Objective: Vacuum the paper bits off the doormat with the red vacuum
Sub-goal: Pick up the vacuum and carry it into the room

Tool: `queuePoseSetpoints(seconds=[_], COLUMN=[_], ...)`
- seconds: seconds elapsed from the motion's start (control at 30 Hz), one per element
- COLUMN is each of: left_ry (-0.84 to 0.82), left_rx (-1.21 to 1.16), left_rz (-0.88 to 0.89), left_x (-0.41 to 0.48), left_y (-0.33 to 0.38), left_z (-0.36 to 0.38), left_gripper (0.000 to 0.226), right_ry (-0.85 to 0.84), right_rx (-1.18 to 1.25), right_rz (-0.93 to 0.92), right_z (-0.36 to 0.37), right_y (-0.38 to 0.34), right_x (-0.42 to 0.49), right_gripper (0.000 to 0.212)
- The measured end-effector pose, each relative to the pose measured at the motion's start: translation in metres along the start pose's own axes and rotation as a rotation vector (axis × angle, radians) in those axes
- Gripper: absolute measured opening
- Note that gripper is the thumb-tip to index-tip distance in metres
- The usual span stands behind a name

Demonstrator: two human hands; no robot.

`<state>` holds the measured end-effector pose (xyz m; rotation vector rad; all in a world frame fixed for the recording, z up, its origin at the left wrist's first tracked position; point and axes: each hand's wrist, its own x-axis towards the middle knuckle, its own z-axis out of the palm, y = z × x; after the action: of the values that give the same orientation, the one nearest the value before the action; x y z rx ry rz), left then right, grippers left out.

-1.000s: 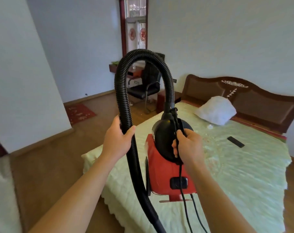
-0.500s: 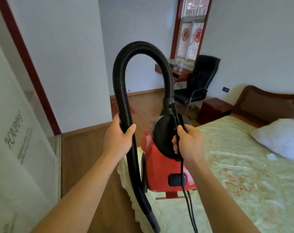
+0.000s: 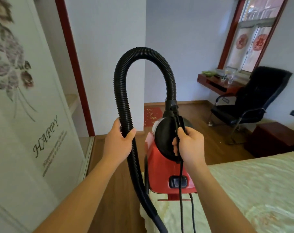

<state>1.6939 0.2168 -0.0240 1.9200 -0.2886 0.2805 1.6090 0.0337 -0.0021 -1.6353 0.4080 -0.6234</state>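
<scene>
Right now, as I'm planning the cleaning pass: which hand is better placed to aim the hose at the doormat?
Likely left. The left hand grips the black hose on the side leading down to the nozzle; the right hand carries the red vacuum and its cord. The doormat lies ahead.

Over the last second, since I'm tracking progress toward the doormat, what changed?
The view swung left: the bed slid to the right edge, its pillow left view, and a flowered HAPPY panel came in at left. The red doormat now lies straight ahead, beyond the red vacuum. Unchanged: left hand grips the hose, right hand grips the handle and cord.
</scene>
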Motion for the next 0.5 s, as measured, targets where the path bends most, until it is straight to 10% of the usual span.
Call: queuePoseSetpoints(seconds=[0.5], left_ry=[0.003], left_rx=[-0.014], left_rz=[-0.010], left_x=[0.222], left_y=[-0.122], left_z=[-0.024], left_gripper=[0.052], right_ry=[-0.021], right_rx=[-0.009], right_rz=[0.031], right_z=[0.193], right_y=[0.029], right_x=[0.168], right_gripper=[0.030])
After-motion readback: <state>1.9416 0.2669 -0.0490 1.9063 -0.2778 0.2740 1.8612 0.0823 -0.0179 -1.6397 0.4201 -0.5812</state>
